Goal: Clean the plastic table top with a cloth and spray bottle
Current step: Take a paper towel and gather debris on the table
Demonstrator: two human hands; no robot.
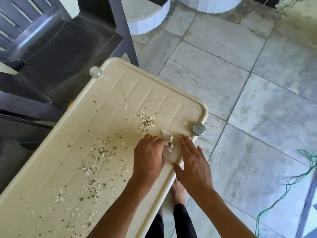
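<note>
A cream plastic table top [109, 93] runs from the lower left to the upper right, strewn with several rice grains and dark seeds [96, 162]. A denser pile of crumbs [147, 121] lies near the far right corner. My left hand [149, 157] is closed on a small pale cloth [167, 141], pressed on the table near its right edge. My right hand [193, 162] lies flat, fingers together, along the table's right rim beside the cloth. No spray bottle is in view.
Round metal caps sit at two table corners, one at the far left [95, 72] and one at the right [199, 129]. Dark plastic chairs [56, 42] stand left of the table. A tiled floor [248, 100] lies to the right, with a green cord [295, 181] on it. My bare foot [178, 191] is under the edge.
</note>
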